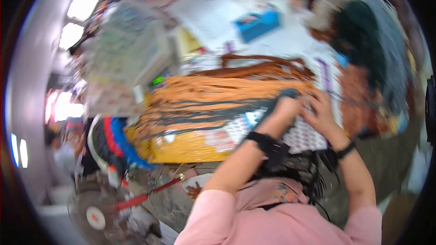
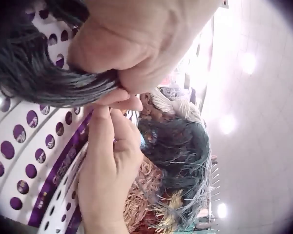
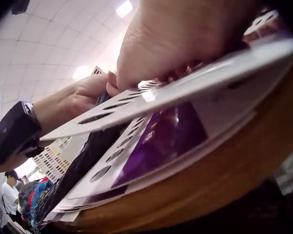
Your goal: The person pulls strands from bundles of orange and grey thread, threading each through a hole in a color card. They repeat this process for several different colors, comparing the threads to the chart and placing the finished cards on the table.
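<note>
A skein of dark grey thread [image 2: 49, 87] runs into my left hand [image 1: 290, 109], whose curled fingers grip it near its end. Against those fingertips, the thumb and fingers of my right hand [image 2: 107, 170] pinch together at the thread's end; the exact pinch point is partly hidden. Beneath both hands lie white cards [image 3: 185, 95] punched with rows of round holes, one with a purple strip [image 2: 63, 170]. Seen from the right wrist, the right hand stretches over the top card and the dark thread hangs down beyond it from the left hand.
Orange thread bundles [image 1: 195, 86] with dark strands lie across the table, brown ones [image 1: 272, 66] behind. A yellow package [image 1: 186, 149] is at the front edge. Heaped grey, green and pinkish yarn [image 1: 363, 31] hangs at the right. Farther back are a blue box [image 1: 259, 25] and papers [image 1: 204, 13].
</note>
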Tool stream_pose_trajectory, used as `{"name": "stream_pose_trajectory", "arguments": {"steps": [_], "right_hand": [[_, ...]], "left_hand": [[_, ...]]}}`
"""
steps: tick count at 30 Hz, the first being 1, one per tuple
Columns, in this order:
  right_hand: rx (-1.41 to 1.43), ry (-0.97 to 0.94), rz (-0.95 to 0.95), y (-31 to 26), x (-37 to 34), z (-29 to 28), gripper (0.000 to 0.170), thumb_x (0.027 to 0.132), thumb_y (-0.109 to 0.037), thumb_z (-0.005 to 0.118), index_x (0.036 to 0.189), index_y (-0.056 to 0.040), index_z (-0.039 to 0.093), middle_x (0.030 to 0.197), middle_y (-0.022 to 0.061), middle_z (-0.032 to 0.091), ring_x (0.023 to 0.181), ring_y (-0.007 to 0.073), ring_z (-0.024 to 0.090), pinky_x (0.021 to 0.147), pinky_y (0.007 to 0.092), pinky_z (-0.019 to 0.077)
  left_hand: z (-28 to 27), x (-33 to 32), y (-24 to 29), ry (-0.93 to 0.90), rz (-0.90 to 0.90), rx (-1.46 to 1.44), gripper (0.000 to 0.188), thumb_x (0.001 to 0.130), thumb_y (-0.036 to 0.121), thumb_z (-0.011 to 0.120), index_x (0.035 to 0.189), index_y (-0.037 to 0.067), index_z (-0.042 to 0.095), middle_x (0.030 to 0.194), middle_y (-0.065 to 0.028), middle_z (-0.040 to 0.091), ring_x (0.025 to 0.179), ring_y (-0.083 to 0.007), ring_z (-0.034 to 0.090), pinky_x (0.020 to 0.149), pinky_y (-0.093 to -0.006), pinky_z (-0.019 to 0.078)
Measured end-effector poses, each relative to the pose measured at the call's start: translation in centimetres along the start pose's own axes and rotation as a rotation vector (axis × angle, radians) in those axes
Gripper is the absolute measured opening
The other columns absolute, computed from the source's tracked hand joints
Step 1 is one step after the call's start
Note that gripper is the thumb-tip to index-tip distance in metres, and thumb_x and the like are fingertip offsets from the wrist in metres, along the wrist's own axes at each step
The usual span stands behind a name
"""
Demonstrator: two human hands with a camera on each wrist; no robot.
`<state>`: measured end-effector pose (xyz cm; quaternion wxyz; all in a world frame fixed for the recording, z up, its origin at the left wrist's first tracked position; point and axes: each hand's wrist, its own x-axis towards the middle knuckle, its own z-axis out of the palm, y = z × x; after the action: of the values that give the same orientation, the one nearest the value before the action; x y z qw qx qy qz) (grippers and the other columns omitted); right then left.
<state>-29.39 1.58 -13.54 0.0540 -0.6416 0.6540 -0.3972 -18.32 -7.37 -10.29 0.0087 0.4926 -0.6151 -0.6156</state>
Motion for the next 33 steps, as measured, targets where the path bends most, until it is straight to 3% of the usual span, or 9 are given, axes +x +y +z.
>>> {"name": "stream_pose_trajectory", "arguments": {"steps": [3,6,12,13,14,16,20,25,33], "right_hand": [[0.115,0.009,0.106,0.7,-0.3,0.6,0.034,0.059,-0.013,0.064,0.09,-0.0037,0.059,0.1,0.0141,0.052,0.093,0.0307,0.047,0.081,0.0378,0.0368],[0.14,0.023,0.142,1.1,-0.5,0.6,0.037,0.056,-0.007,0.065,0.091,-0.0009,0.056,0.098,0.0147,0.051,0.093,0.0309,0.047,0.082,0.0365,0.0371],[0.065,0.032,0.023,1.5,-0.6,1.3,0.041,0.058,-0.012,0.067,0.096,-0.0016,0.054,0.102,0.0146,0.05,0.095,0.0299,0.046,0.08,0.036,0.0371],[0.141,-0.008,0.088,0.8,-0.4,1.1,0.039,0.06,-0.012,0.066,0.096,-0.002,0.055,0.101,0.0145,0.05,0.094,0.0296,0.046,0.08,0.0357,0.0369],[0.186,-0.033,0.18,0.1,0.1,0.9,0.037,0.062,-0.012,0.064,0.096,-0.0024,0.055,0.101,0.0143,0.05,0.093,0.0292,0.046,0.079,0.0354,0.0367],[0.092,0.041,0.066,0.9,-0.5,0.6,0.03,0.066,-0.005,0.056,0.095,-0.0028,0.056,0.098,0.0133,0.051,0.092,0.0296,0.046,0.08,0.0362,0.0356],[0.159,0.158,0.06,1.5,-0.5,0.0,0.019,0.067,0.0,0.053,0.085,-0.0026,0.059,0.084,0.0111,0.055,0.077,0.0283,0.053,0.068,0.0352,0.0421],[0.16,0.166,0.137,1.1,-0.3,-0.3,0.011,0.067,0.0,0.053,0.078,-0.0019,0.058,0.078,0.0095,0.054,0.071,0.0264,0.054,0.062,0.0338,0.044],[0.204,0.149,0.191,1.1,-0.1,-0.5,0.01,0.07,-0.002,0.056,0.08,-0.0008,0.058,0.075,0.0107,0.055,0.069,0.025,0.054,0.061,0.0312,0.0433]], "left_hand": [[2.6,2.3,-2.7,0.128,0.128,-0.381,0.012,0.078,0.012,0.049,0.082,0.001,0.052,0.064,-0.0064,0.053,0.057,-0.0163,0.052,0.047,-0.0282,0.0414],[3.8,3.9,-3.6,0.14,0.148,-0.336,0.012,0.079,0.009,0.046,0.083,-0.001,0.052,0.068,-0.0115,0.054,0.061,-0.0213,0.055,0.05,-0.0314,0.0427],[3.5,5.5,-5.7,0.585,0.496,0.323,0.014,0.075,0.012,0.05,0.074,-0.001,0.055,0.074,-0.018,0.054,0.069,-0.0329,0.054,0.06,-0.0362,0.0421],[1.9,3.4,-4.1,0.365,0.355,0.113,0.014,0.074,0.013,0.051,0.07,0.0,0.056,0.074,-0.0175,0.055,0.067,-0.0324,0.054,0.059,-0.0361,0.0424],[1.8,5.4,-5.1,0.144,0.252,0.629,0.018,0.071,0.016,0.055,0.083,0.003,0.054,0.08,-0.0169,0.056,0.072,-0.0319,0.054,0.064,-0.035,0.0438],[1.1,-0.1,-1.7,0.234,0.128,-0.046,0.019,0.077,0.018,0.052,0.08,0.0,0.054,0.065,-0.0109,0.054,0.057,-0.0208,0.05,0.051,-0.0323,0.0399],[0.4,0.3,-2.4,0.09,0.079,-0.621,0.008,0.079,0.013,0.054,0.075,0.006,0.053,0.06,0.0008,0.048,0.045,-0.0049,0.038,0.039,-0.0185,0.0296],[-2.9,-1.6,-1.6,-0.238,-0.065,-1.173,0.006,0.081,0.007,0.05,0.086,0.004,0.052,0.075,-0.0006,0.051,0.045,-0.0014,0.034,0.04,-0.014,0.0274],[-2.8,-1.2,-2.0,-0.616,-0.076,-1.498,0.016,0.084,0.009,0.041,0.095,0.002,0.05,0.083,-0.0063,0.057,0.04,-0.001,0.035,0.038,-0.0139,0.029]]}}
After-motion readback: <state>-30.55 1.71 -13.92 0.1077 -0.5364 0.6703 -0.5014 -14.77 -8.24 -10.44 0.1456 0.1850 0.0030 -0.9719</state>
